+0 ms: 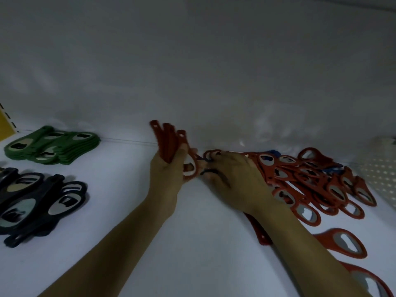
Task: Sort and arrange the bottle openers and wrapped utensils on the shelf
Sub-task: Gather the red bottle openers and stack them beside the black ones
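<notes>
My left hand [169, 170] grips a bunch of red bottle openers [169, 138] upright, their handle ends pointing up near the shelf's back wall. My right hand [233, 179] lies just to its right, fingers curled around a red opener [211, 154] at the near edge of a loose pile of red bottle openers [317, 183]. A blue opener [273, 152] shows at the back of that pile. Green bottle openers [53, 145] lie stacked at the far left. Black bottle openers [36, 202] are heaped at the near left.
The white shelf [128, 189] runs under everything, with a white back wall behind. Two single red openers [342, 243] lie at the near right. A perforated white panel [381, 174] stands at the right edge, a yellow upright [5, 125] at the left edge.
</notes>
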Demonstrator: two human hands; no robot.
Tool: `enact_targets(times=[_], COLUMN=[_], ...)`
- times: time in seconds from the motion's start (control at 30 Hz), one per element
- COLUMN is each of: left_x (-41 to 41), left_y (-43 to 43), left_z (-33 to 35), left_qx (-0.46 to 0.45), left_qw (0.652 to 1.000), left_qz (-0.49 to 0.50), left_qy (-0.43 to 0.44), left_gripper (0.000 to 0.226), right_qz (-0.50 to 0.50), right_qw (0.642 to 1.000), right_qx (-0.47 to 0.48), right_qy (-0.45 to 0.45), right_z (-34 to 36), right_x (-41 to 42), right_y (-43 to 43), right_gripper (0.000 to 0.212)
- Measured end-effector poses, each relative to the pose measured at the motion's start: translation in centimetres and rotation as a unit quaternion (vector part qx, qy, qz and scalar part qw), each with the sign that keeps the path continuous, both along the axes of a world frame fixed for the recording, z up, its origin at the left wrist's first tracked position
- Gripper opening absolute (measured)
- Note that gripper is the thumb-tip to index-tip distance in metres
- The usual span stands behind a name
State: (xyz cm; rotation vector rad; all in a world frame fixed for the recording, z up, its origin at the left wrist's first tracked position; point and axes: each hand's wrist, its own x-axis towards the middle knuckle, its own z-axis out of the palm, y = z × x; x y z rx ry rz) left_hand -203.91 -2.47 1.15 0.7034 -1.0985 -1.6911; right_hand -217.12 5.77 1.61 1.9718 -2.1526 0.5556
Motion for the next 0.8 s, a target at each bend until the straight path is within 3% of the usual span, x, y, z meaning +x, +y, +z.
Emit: enact_targets(times=[0.1, 0.2, 0.27, 0.33, 0.4, 0.57, 0.67, 0.8], left_x=[0.6, 0.6, 0.3, 0.3, 0.3, 0.3, 0.3, 0.3], left_y=[-0.7, -0.7, -0.5, -0.4, -0.5, -0.2, -0.1, 0.2], left_z=[0.5, 0.6, 0.6, 0.7, 0.6, 0.6, 0.6, 0.5], left_qx=[0.107, 0.129, 0.129, 0.125, 0.115, 0.078, 0.049, -0.009], left_qw=[0.989, 0.986, 0.986, 0.987, 0.989, 0.995, 0.998, 0.999], left_qz=[0.008, 0.017, 0.009, 0.003, 0.007, -0.003, -0.012, -0.031], left_qy=[0.106, 0.104, 0.104, 0.105, 0.095, 0.066, 0.039, -0.010], left_gripper=[0.018, 0.021, 0.015, 0.008, 0.010, 0.011, 0.010, 0.018], right_qz=[0.001, 0.046, 0.042, 0.035, 0.041, 0.030, -0.026, -0.077], right_qw=[1.000, 0.997, 0.997, 0.994, 0.993, 0.995, 0.995, 0.992], right_qx=[0.010, 0.005, 0.053, 0.106, 0.111, 0.013, 0.011, 0.012], right_qy=[-0.014, -0.065, -0.034, -0.009, -0.011, -0.094, -0.096, -0.100], right_z=[0.1, -0.1, -0.5, -0.9, -0.8, -0.2, 0.1, 0.1], right_x=[-0.4, 0.4, 1.2, 1.8, 2.2, 2.0, 2.1, 1.4], right_y=[0.1, 0.1, -0.3, -0.8, -1.2, -1.2, -1.0, -0.8], right_gripper=[0.036, 0.027, 0.030, 0.045, 0.044, 0.043, 0.052, 0.023])
